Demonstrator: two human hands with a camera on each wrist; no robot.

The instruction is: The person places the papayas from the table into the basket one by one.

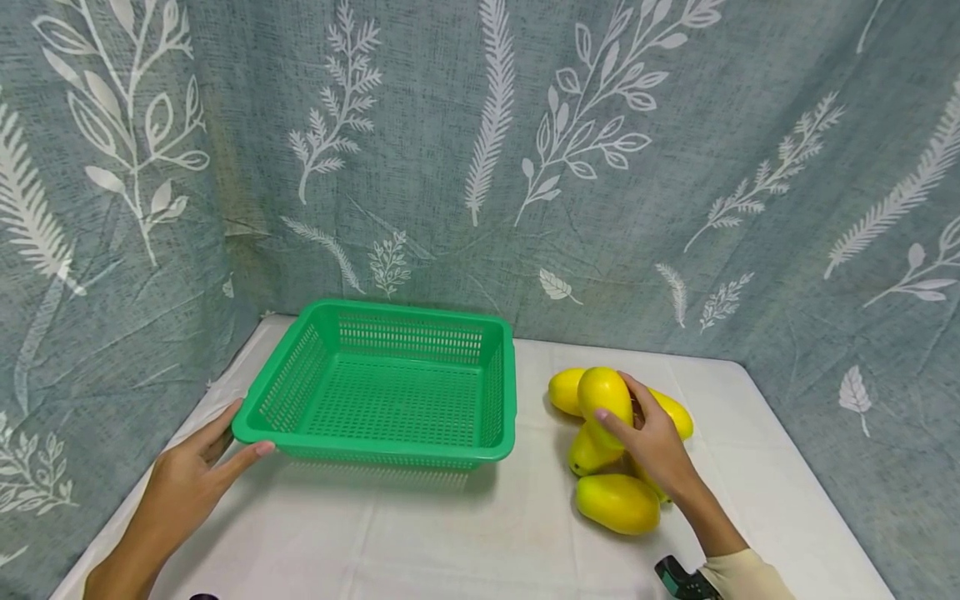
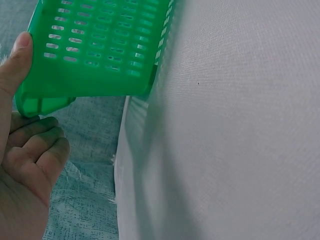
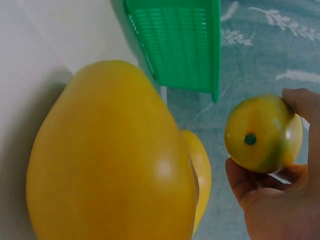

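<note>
A green plastic basket [image 1: 405,400] with slotted walls stands at the left of the white table, with nothing inside. My left hand [image 1: 191,475] grips its near left corner; in the left wrist view, the thumb [image 2: 20,55] lies against the rim and the fingers curl below it. At the right, my right hand [image 1: 656,433] holds a yellow papaya [image 1: 604,396] between thumb and fingers, above several others. The right wrist view shows the held papaya [image 3: 262,135] with its green stem end towards the camera, and another papaya [image 3: 110,160] large in front.
One papaya [image 1: 618,504] lies nearest the front, with others partly hidden behind the right hand. A white cloth [image 1: 420,533] covers the table. A blue-grey curtain [image 1: 435,167] with white leaf prints hangs behind and at both sides.
</note>
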